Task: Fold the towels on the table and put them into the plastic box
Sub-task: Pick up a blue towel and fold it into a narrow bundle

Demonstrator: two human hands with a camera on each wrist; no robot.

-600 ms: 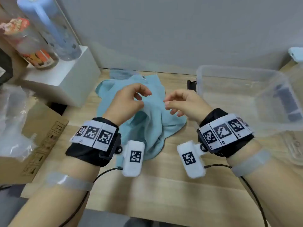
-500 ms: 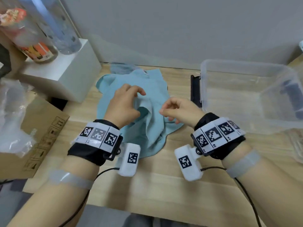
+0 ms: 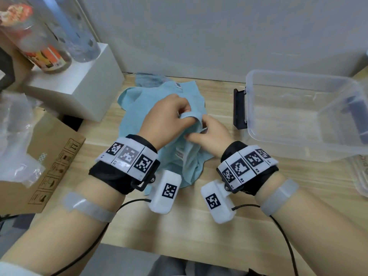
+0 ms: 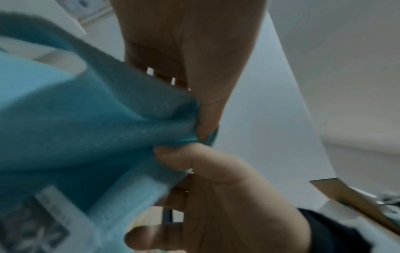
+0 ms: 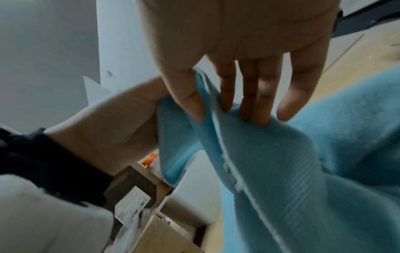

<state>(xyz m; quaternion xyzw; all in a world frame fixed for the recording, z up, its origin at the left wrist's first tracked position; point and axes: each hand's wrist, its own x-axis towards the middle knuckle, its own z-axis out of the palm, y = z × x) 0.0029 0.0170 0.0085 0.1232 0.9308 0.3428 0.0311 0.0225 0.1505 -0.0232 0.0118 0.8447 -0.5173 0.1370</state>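
white block [image 3: 79, 84] upper left, bottles on top | light-blue towel [image 3: 137, 114] crumpled mid-frame on wooden table [image 3: 199, 232] | left hand [image 3: 167, 120] pinches a raised towel fold | right hand [image 3: 211, 134] pinches the same fold just beside it | clear plastic box [image 3: 298, 116] at right, no towel inside

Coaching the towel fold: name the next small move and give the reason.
Probably draw the hands apart to stretch the edge flat: left hand and right hand both pinch the light blue towel at nearly one spot, and it lies crumpled, unfolded; the plastic box holds none.
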